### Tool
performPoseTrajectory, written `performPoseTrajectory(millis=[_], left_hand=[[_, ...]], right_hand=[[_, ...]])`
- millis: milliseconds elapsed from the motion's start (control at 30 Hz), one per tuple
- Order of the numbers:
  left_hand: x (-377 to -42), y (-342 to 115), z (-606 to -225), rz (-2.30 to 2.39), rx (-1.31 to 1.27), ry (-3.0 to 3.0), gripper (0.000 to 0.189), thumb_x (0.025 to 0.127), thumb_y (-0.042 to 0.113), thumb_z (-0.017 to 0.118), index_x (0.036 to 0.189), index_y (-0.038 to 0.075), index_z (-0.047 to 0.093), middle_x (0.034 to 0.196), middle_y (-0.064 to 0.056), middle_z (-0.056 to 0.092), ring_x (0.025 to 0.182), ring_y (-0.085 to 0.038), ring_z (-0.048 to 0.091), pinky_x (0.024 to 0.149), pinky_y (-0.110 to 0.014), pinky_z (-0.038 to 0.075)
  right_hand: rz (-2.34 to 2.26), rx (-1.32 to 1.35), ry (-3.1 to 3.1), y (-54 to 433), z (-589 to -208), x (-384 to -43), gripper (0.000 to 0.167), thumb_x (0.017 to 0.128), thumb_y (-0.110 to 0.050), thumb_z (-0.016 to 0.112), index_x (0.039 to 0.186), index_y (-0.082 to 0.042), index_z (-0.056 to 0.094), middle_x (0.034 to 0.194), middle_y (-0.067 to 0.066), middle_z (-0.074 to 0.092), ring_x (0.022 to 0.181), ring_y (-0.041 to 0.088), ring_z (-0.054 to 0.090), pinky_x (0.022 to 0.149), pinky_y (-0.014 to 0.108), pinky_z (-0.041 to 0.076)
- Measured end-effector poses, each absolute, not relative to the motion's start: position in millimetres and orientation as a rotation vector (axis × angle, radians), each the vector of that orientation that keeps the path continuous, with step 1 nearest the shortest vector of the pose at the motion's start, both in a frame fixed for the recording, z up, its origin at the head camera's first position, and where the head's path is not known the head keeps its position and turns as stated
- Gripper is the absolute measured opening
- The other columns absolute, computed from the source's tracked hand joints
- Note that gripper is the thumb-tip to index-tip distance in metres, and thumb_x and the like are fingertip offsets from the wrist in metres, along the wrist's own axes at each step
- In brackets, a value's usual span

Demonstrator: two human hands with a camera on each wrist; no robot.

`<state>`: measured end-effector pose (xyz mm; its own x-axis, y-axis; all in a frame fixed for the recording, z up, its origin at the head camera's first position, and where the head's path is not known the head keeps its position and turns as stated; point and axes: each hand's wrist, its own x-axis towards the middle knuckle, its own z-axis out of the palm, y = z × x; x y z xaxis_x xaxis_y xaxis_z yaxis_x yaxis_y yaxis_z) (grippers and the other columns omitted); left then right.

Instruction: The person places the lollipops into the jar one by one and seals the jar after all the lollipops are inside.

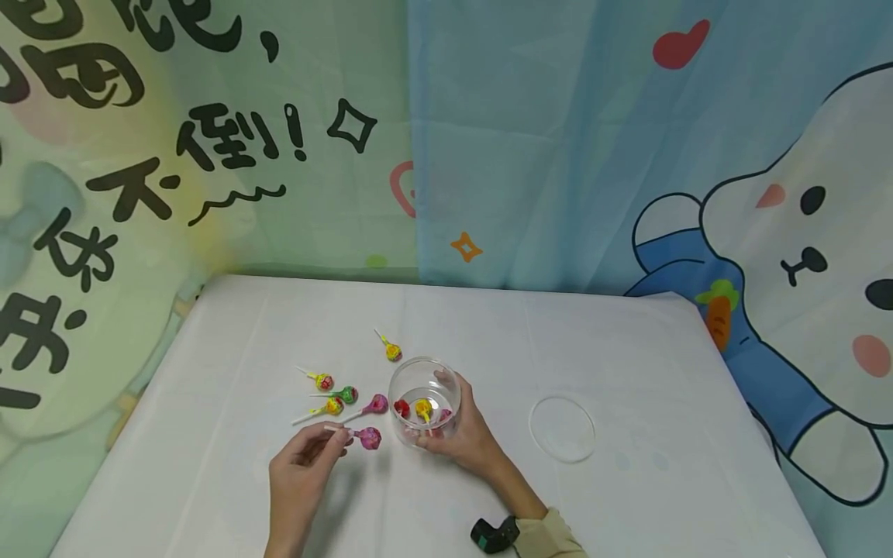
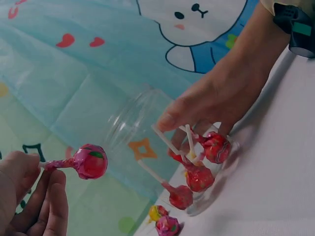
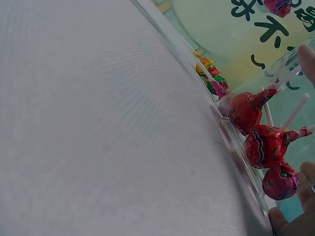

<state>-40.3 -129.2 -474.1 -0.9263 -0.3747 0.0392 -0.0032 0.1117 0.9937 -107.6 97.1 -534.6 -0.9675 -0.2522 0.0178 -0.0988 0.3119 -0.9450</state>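
Between thumb and fingers, my left hand [image 1: 307, 457] pinches the white stick of a pink-wrapped lollipop [image 1: 369, 438]. In the left wrist view that lollipop [image 2: 90, 161] hangs level, its round head pointing at the jar and apart from it. My right hand [image 1: 463, 434] grips the side of a clear jar [image 1: 418, 372] that stands on the table. Several lollipops lie inside the jar, among them a yellow one [image 1: 423, 408] and a red one [image 1: 401, 408]; the right wrist view shows red-wrapped heads [image 3: 266, 146] at its bottom, sticks slanting up.
Left of the jar several loose lollipops lie on the white table [image 1: 628, 349], including a green one [image 1: 346, 395] and a pink one [image 1: 377, 404]. A yellow lollipop [image 1: 393, 352] lies behind the jar. To the right is a clear round lid [image 1: 561, 428]. Printed curtains [image 1: 516, 155] hang behind.
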Motion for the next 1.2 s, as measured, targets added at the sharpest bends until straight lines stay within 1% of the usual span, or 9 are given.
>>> performPoseTrajectory(millis=[100, 367, 633, 833, 867, 933, 1000, 1100, 1200], left_hand=[[-40.9, -127.9, -471.0, -1.867, 0.399, -2.125, 0.010, 0.084, 0.006, 0.073, 0.091, 0.000, 0.070, 0.079, 0.008, 0.072, 0.070, -0.010, 0.071, 0.064, -0.024, 0.058], [-42.4, -124.7, -466.2, -1.888, 0.434, -2.097, 0.009, 0.086, 0.005, 0.071, 0.092, 0.000, 0.070, 0.078, 0.007, 0.072, 0.069, -0.010, 0.071, 0.064, -0.025, 0.058], [-47.2, -115.9, -457.3, -2.009, 0.342, -1.997, 0.010, 0.088, 0.003, 0.069, 0.095, -0.003, 0.067, 0.088, -0.004, 0.072, 0.078, -0.010, 0.073, 0.071, -0.028, 0.060], [-54.8, -109.1, -446.4, -2.050, 0.222, -1.979, 0.011, 0.089, 0.002, 0.066, 0.098, -0.005, 0.065, 0.090, -0.008, 0.071, 0.077, -0.012, 0.072, 0.072, -0.028, 0.060], [-57.1, -108.0, -445.3, -2.056, 0.194, -1.974, 0.010, 0.090, 0.002, 0.066, 0.098, -0.005, 0.065, 0.091, -0.011, 0.071, 0.077, -0.013, 0.072, 0.073, -0.029, 0.060], [-62.5, -105.2, -443.7, -2.068, 0.135, -1.987, 0.011, 0.091, 0.003, 0.065, 0.099, -0.004, 0.064, 0.092, -0.013, 0.071, 0.079, -0.016, 0.072, 0.074, -0.029, 0.060], [-67.6, -102.5, -442.8, -2.028, 0.093, -2.066, 0.014, 0.091, 0.006, 0.065, 0.104, 0.000, 0.063, 0.097, -0.012, 0.070, 0.083, -0.016, 0.072, 0.076, -0.027, 0.059], [-72.4, -99.4, -442.7, -1.875, 0.057, -2.241, 0.023, 0.091, 0.012, 0.067, 0.112, 0.006, 0.061, 0.106, -0.006, 0.069, 0.094, -0.014, 0.068, 0.081, -0.020, 0.057], [-73.1, -98.7, -442.3, -1.729, 0.068, -2.361, 0.030, 0.090, 0.017, 0.069, 0.118, 0.011, 0.060, 0.111, -0.002, 0.068, 0.100, -0.010, 0.063, 0.084, -0.015, 0.053]], right_hand=[[-1.723, -0.323, 2.451, 96.8, -533.9, -107.3, 0.099, 0.071, -0.027, 0.084, 0.148, -0.022, 0.021, 0.149, 0.008, 0.038, 0.134, 0.031, 0.045, 0.109, 0.055, 0.037], [-1.719, -0.326, 2.471, 95.8, -531.4, -105.4, 0.100, 0.071, -0.026, 0.085, 0.148, -0.020, 0.021, 0.149, 0.009, 0.039, 0.134, 0.032, 0.046, 0.109, 0.056, 0.037], [-1.728, -0.334, 2.470, 96.3, -533.0, -106.5, 0.101, 0.070, -0.027, 0.085, 0.148, -0.020, 0.022, 0.148, 0.010, 0.040, 0.133, 0.031, 0.046, 0.111, 0.057, 0.035], [-1.696, -0.340, 2.495, 96.8, -532.7, -106.8, 0.101, 0.070, -0.028, 0.085, 0.148, -0.019, 0.021, 0.150, 0.011, 0.038, 0.134, 0.032, 0.045, 0.111, 0.058, 0.035], [-1.697, -0.336, 2.498, 97.1, -532.5, -106.9, 0.101, 0.070, -0.028, 0.085, 0.148, -0.019, 0.021, 0.150, 0.011, 0.038, 0.134, 0.032, 0.045, 0.111, 0.058, 0.034], [-1.708, -0.320, 2.494, 97.6, -531.7, -107.1, 0.101, 0.070, -0.028, 0.086, 0.148, -0.020, 0.021, 0.150, 0.009, 0.038, 0.134, 0.032, 0.045, 0.111, 0.057, 0.035], [-1.711, -0.312, 2.489, 98.1, -532.0, -107.4, 0.101, 0.071, -0.028, 0.085, 0.148, -0.021, 0.021, 0.150, 0.008, 0.039, 0.134, 0.031, 0.045, 0.111, 0.057, 0.035], [-1.713, -0.312, 2.472, 98.2, -533.4, -107.8, 0.101, 0.071, -0.028, 0.085, 0.148, -0.021, 0.020, 0.150, 0.005, 0.039, 0.135, 0.029, 0.044, 0.113, 0.056, 0.034], [-1.716, -0.313, 2.460, 98.0, -534.6, -107.7, 0.101, 0.070, -0.028, 0.085, 0.148, -0.022, 0.021, 0.150, 0.004, 0.039, 0.135, 0.028, 0.044, 0.113, 0.055, 0.033]])
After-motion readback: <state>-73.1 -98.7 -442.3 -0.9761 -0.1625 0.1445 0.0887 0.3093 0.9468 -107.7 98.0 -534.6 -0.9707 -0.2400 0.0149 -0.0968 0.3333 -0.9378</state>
